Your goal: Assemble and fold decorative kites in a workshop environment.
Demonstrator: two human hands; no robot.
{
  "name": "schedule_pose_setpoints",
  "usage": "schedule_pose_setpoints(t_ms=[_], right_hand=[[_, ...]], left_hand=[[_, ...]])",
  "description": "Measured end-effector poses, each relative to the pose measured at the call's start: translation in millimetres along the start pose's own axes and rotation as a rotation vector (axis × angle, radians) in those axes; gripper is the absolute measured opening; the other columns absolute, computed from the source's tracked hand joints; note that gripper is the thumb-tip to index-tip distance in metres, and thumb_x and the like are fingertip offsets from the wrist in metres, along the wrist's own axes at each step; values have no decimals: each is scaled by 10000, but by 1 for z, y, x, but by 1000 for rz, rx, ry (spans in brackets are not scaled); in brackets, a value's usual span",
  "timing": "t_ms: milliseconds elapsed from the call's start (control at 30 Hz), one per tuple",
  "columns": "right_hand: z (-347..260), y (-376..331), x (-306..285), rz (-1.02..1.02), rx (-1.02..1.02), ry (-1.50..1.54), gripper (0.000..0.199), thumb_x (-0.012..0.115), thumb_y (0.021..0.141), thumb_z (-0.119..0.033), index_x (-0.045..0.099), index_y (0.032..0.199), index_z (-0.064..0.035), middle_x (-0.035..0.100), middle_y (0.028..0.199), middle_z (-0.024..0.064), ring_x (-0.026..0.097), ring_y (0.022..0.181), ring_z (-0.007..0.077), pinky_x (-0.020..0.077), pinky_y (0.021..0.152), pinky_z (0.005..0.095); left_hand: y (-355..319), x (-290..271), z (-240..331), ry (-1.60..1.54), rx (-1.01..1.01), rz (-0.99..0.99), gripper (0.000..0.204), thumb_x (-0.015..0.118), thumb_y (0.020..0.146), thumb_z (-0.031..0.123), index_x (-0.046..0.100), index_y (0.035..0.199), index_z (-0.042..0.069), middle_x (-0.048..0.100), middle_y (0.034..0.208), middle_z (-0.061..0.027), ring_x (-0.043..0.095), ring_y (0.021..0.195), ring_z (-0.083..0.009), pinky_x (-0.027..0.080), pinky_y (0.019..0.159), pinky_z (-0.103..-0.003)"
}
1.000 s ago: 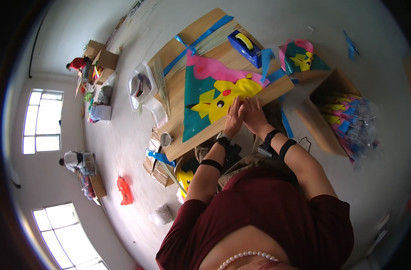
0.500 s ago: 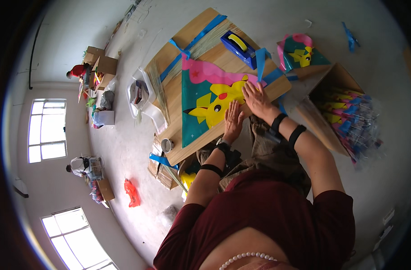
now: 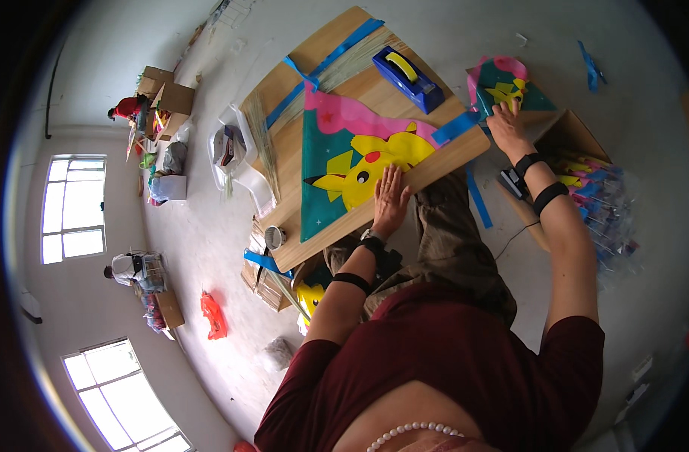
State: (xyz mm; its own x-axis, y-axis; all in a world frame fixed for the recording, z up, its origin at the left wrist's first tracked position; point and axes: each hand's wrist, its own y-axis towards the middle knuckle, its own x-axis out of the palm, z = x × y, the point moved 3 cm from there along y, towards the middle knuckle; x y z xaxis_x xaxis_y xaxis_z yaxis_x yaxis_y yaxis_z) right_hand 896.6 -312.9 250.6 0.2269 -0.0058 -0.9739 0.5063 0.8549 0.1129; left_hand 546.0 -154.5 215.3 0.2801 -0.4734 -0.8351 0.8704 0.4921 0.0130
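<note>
A triangular sheet of thin cloth or plastic (image 3: pixel 331 202), teal and pink with a yellow cartoon animal, lies flat on a wooden board (image 3: pixel 295 252) over my lap. My left hand (image 3: pixel 390 197) rests on the yellow part, palm down with fingers stretched. Off the board's right end, my right hand (image 3: pixel 506 126) touches the near edge of similar printed sheets (image 3: pixel 539 101) lying on a cardboard surface. Its fingers are slightly bent and apart; their tips are partly hard to make out. A blue tape dispenser (image 3: pixel 408 79) with a yellow roll stands at the board's far side.
Blue strips (image 3: pixel 456 128) cross the board, beside thin pale sticks (image 3: pixel 261 147). A tape roll (image 3: pixel 275 237) sits at its left corner. Left stands a white plastic tub (image 3: pixel 246 154); right, an open carton (image 3: pixel 574 135) with plastic-wrapped colourful pieces (image 3: pixel 604 215). Two people work far left.
My right hand has left the sheet on the board and moved right to the other printed sheets. My left hand stays put. A blue strip near the dispenser no longer stands up; one hangs below the board.
</note>
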Motion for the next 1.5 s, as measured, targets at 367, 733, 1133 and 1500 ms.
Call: schedule_pose_setpoints(t_ms=[367, 733, 1133, 1500], right_hand=[[-155, -45, -27, 198, -366, 529, 437, 573, 1064, -244, 636, 1464, -79, 562, 1573, 127, 466, 1507, 272, 235, 1289, 574], [-145, -77, -8, 125, -189, 521, 559, 564, 1095, -336, 490, 1605, -121, 387, 1717, 91, 306, 1610, 264, 126, 1316, 621], [-146, -76, -1, 8, -154, 515, 570, 514, 1058, -292, 495, 1613, -162, 352, 1741, 79, 244, 1641, 250, 106, 1307, 666], [-17, -44, 83, -30, 750, 1360, 512, 514, 1120, -500, 714, 1214, -39, 746, 1087, 189, 683, 1120, 369, 527, 968, 475]], left_hand=[[-1, 3, 2, 79, 23, 11, 616, 530, 1112, 411, 421, 1656, 144, 244, 1775, -184, 188, 1652, -371, 157, 1308, -543], [-1, 4, 14, 187, 14, 39, 633, 601, 1079, 374, 444, 1632, 107, 269, 1760, -202, 214, 1642, -378, 178, 1306, -544], [55, 39, 76, -54, 115, 92, 667, 537, 1106, 375, 376, 1651, 27, 346, 1724, -213, 269, 1625, -370, 207, 1312, -504], [51, 41, 77, 87, 118, 95, 644, 597, 1075, 330, 423, 1626, 47, 336, 1732, -199, 280, 1618, -375, 206, 1317, -506]])
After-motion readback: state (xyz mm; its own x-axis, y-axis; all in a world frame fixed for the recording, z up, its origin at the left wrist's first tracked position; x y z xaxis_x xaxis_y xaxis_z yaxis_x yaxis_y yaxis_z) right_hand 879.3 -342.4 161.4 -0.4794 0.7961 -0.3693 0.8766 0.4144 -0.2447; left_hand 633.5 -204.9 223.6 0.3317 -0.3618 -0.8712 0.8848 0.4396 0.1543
